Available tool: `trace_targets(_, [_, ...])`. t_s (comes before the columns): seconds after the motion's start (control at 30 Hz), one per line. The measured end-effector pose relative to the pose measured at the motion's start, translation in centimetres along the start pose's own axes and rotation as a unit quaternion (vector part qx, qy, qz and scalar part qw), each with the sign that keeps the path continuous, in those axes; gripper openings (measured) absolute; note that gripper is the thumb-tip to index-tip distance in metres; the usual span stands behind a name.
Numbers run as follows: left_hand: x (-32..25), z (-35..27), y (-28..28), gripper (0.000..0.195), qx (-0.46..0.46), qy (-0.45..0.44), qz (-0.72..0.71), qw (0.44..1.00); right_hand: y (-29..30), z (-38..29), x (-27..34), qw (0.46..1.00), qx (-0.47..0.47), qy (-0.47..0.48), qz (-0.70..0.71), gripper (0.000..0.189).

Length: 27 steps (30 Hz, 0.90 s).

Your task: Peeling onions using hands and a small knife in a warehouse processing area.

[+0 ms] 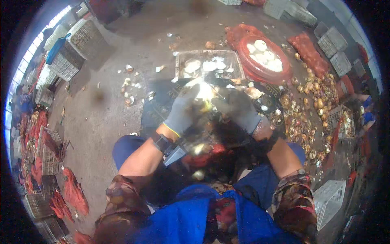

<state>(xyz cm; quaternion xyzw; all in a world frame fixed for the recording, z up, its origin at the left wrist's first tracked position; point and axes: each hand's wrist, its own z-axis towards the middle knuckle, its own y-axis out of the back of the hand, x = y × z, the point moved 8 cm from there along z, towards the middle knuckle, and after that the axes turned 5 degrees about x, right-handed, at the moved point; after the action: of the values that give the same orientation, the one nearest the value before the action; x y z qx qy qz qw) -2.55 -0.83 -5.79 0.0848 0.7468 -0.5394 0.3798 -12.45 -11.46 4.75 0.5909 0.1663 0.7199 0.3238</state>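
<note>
My left hand, in a grey glove with a yellow cuff, is closed around a pale onion that glare partly washes out. Opposite it, my right hand, also gloved, has its fingers close to the onion. A thin dark line shows by those fingers, too blurred to name, and shadow hides what they grip. Just beyond both hands stands a shallow plastic crate with white onion pieces inside. To its right, a red basin holds several peeled onions.
Unpeeled onions and skins spread over the floor at right, near a filled red mesh sack. Stacked plastic crates stand at far left. Red mesh bags lie lower left. A white crate sits lower right. Another person's arm shows at the right edge.
</note>
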Motion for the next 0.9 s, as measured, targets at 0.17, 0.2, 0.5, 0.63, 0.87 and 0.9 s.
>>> trace_targets(0.17, [-1.1,-0.9,-3.1,0.034,-0.024,-0.018,0.077,0.997,0.0,-1.2,-0.2,0.974,-0.057,0.149,-0.159,0.014])
trace_targets(0.2, [-1.8,-1.0,-3.7,0.034,-0.018,-0.034,0.161,0.986,0.2,-1.1,-0.2,0.985,-0.039,0.106,-0.131,0.01])
trace_targets(0.5, [-1.9,-1.6,-4.8,0.055,0.123,0.029,0.209,0.97,0.7,-1.1,1.0,0.981,0.13,0.134,0.049,0.011])
trace_targets(0.63, [-3.1,-2.7,-6.5,0.071,0.162,-0.065,0.437,0.882,2.3,-2.2,-5.0,0.87,0.08,-0.143,0.466,0.015])
trace_targets(0.87, [-3.0,-2.9,-7.3,0.069,0.121,-0.046,0.346,0.929,3.9,-0.6,-2.3,0.983,0.038,-0.175,-0.029,0.053])
trace_targets(0.9, [-2.2,-2.3,-7.0,0.067,0.114,-0.015,0.317,0.941,3.1,-0.5,-2.4,0.983,0.037,-0.175,-0.031,0.053])
